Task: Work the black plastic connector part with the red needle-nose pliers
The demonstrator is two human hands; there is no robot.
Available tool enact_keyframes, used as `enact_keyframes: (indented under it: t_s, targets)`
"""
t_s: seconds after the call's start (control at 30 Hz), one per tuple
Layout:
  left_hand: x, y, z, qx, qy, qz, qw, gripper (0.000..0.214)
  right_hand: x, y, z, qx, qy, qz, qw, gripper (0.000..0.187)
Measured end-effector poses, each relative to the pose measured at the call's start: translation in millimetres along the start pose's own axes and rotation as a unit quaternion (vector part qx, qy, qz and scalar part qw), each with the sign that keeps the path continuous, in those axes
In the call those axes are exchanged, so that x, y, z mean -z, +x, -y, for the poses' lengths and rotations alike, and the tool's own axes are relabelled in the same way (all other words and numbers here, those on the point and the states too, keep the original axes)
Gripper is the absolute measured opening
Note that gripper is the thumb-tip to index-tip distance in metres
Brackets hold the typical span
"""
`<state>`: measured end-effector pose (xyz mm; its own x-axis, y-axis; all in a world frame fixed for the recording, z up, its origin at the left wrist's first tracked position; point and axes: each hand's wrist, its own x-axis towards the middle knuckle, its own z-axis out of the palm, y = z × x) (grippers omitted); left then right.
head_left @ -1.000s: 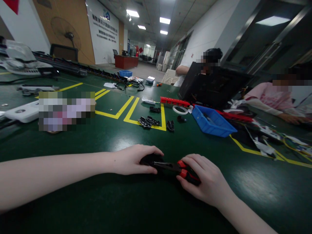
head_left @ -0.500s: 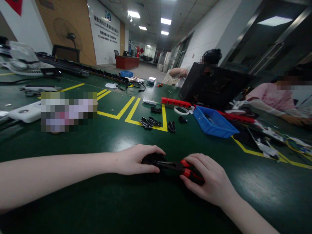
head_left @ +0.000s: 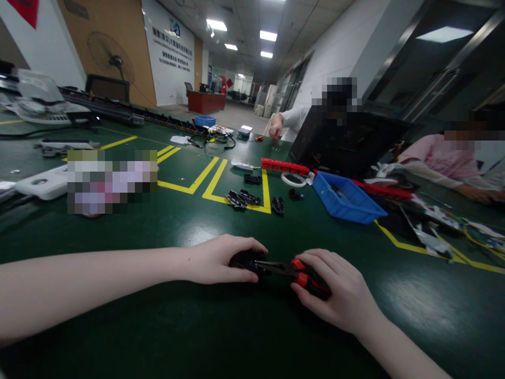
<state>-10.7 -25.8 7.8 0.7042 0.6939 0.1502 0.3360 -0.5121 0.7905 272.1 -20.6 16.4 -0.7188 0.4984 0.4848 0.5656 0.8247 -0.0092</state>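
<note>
My left hand point(head_left: 221, 259) lies on the green table, its fingers wrapped round a small black part point(head_left: 243, 259). My right hand point(head_left: 335, 292) is closed on the red-and-black handles of a pair of pliers point(head_left: 290, 270). The pliers' dark jaws point left and meet the black part under my left fingers. Both hands rest on the table surface close together, near its front edge.
Several loose black parts point(head_left: 246, 198) lie on yellow floor-tape lines further back. A blue bin point(head_left: 346, 198), a red tray point(head_left: 283, 166) and a white tape ring point(head_left: 292, 179) stand behind. Two other people sit at the right, beside a black computer case point(head_left: 347, 142).
My hands and the pliers have hardly moved. The person behind the black case has reached an arm down to the table.
</note>
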Motion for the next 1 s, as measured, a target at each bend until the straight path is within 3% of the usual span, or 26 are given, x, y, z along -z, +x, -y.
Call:
enact_keyframes:
  t_s: [1.0]
  targets:
    - [-0.2, -0.3, -2.9, 0.016, -0.013, -0.011, 1.000, 0.048, -0.8, 2.0, 5.1, -0.021, 0.008, 0.012, 1.000, 0.024]
